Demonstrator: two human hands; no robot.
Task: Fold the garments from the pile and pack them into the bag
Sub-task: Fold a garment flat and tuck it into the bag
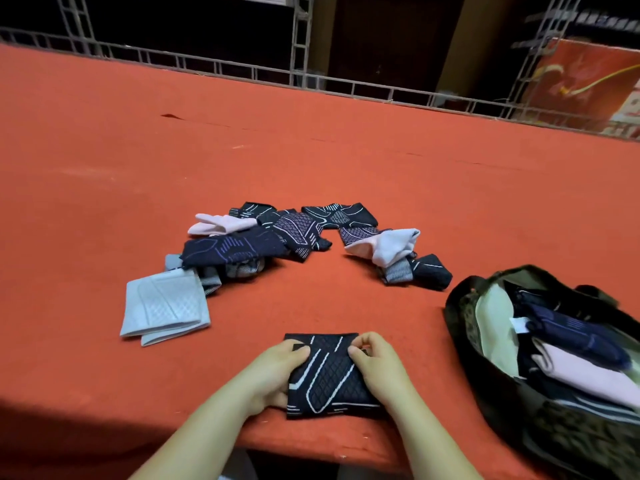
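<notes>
Head view looks down on a red table (311,161) where both hands work a folded black garment (329,375) with white line patterning, lying flat near the table's near edge. The left hand (273,372) grips the garment's left side, thumb on top and fingers curled under the edge. The right hand (377,365) pinches the upper right corner, fingers curled tightly over the cloth. Farther back lies the pile (249,237) of dark patterned, pink and grey garments, with a light grey folded garment (162,306) at its near left end. A smaller cluster (391,251) of pink, striped and black pieces sits to the right of the pile, apart from it. At the right edge of the table stands the open bag (568,427), dark with a patterned outside and pale lining, holding folded navy, pink and striped garments. Metal truss framing (301,36) runs behind the table.
</notes>
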